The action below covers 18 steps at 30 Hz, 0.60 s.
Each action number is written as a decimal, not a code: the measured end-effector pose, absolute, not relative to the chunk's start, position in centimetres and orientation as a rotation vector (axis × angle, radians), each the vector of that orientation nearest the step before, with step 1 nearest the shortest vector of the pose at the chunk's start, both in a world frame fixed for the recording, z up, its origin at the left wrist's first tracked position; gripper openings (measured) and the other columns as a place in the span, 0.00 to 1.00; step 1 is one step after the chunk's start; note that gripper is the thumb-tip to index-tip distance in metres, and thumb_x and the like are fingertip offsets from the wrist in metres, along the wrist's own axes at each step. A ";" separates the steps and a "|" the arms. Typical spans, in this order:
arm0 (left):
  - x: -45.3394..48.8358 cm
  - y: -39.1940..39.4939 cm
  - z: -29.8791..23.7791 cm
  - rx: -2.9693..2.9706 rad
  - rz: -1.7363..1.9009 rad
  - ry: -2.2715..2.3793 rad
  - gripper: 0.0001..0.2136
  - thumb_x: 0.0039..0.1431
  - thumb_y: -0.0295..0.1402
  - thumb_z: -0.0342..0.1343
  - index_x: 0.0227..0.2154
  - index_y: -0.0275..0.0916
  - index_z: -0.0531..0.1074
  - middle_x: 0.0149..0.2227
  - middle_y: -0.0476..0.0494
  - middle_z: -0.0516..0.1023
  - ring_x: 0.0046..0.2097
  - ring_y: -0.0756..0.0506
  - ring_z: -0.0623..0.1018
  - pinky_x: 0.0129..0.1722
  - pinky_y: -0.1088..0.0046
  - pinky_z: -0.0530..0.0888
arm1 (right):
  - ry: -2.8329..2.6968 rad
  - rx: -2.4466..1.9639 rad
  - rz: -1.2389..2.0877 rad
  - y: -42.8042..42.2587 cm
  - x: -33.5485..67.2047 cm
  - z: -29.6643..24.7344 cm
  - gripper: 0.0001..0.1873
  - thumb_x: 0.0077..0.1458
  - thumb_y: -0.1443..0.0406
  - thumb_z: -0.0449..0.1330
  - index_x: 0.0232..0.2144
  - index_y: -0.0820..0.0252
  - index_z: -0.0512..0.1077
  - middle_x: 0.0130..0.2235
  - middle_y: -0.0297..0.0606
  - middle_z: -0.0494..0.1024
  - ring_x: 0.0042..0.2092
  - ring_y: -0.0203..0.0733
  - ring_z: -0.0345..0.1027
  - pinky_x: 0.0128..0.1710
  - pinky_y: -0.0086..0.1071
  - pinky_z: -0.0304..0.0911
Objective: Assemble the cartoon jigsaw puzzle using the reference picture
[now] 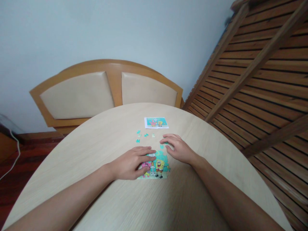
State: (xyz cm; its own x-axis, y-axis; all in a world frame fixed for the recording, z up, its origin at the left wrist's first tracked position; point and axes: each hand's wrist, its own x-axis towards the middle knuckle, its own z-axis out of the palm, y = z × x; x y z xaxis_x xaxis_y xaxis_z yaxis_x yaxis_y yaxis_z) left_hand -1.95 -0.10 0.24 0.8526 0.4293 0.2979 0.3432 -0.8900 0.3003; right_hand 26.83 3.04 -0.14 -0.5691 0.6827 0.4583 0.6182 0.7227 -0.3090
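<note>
On the table lies a partly joined jigsaw puzzle [160, 165] with cartoon figures on a turquoise ground. My left hand [134, 162] rests palm down over its left side, fingers stretched out and covering part of the pink figure. Just past the puzzle's upper right edge is my right hand [176, 147], its thumb and fingers apart. A turquoise puzzle piece [161, 147] shows beside the right fingertips; whether they touch it I cannot tell. Several loose turquoise and pale pieces [146, 135] lie beyond my left hand.
A picture card [156, 123] with the same cartoon figures lies farther back on the round wooden table [96, 144]. Behind the table stands a bench with a padded backrest [79, 96] against the wall. A slatted wooden panel [260, 80] leans at the right.
</note>
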 end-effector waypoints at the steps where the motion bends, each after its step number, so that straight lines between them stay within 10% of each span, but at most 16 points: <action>1: -2.0 -0.1 0.3 2.794 0.529 0.590 0.20 0.67 0.37 0.54 0.60 0.44 0.69 0.64 0.40 0.68 0.65 0.36 0.67 0.63 0.51 0.66 | -2.366 -0.978 0.153 3.0 26.8 -0.1 0.19 0.55 0.73 0.57 0.47 0.54 0.76 0.49 0.40 0.80 0.57 0.48 0.68 0.58 0.46 0.61; 18: -1.9 -0.1 0.2 2.821 0.477 0.608 0.20 0.68 0.37 0.53 0.61 0.43 0.68 0.65 0.41 0.66 0.66 0.37 0.66 0.64 0.52 0.66 | -2.338 -1.016 0.161 3.1 27.7 -0.2 0.08 0.56 0.65 0.63 0.40 0.54 0.77 0.51 0.43 0.75 0.57 0.52 0.64 0.59 0.51 0.57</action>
